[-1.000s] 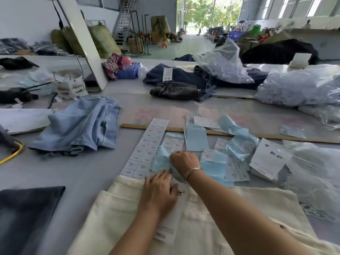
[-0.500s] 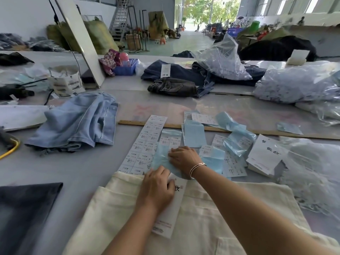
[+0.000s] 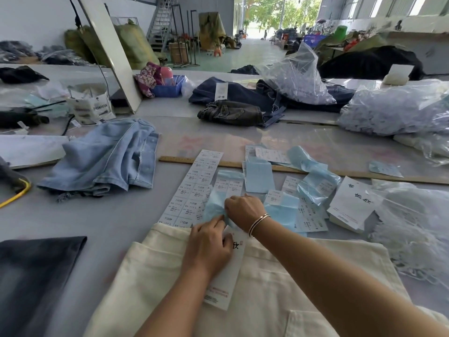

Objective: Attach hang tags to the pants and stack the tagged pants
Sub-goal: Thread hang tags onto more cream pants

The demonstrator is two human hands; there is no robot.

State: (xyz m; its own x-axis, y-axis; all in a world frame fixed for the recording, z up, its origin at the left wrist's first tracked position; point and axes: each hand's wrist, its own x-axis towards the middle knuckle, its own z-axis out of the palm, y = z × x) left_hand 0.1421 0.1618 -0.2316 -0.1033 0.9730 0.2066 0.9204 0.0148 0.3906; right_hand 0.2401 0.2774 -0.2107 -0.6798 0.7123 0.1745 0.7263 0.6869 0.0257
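Cream pants (image 3: 279,283) lie flat at the table's near edge. A long white hang tag (image 3: 224,283) lies on them, and my left hand (image 3: 209,249) rests on its upper end with fingers curled at its edge. My right hand (image 3: 245,210), a bangle on the wrist, pinches a light blue backing sheet (image 3: 215,203) just beyond the waistband. White label sheets printed 1103# (image 3: 192,190) and more blue sheets (image 3: 258,177) spread behind the hands. A stack of white hang tags (image 3: 349,203) sits to the right.
Light blue jeans (image 3: 107,159) lie crumpled at left, dark fabric (image 3: 34,276) at the near left. A wooden ruler (image 3: 364,173) crosses the table. Dark jeans (image 3: 230,113) and clear plastic bags (image 3: 398,108) sit farther back; a bag of fasteners (image 3: 418,232) lies at right.
My right hand has drawn back toward the waistband, pulling the blue sheet with it. My left hand stays on the hang tag, with fingertips now meeting the right hand.
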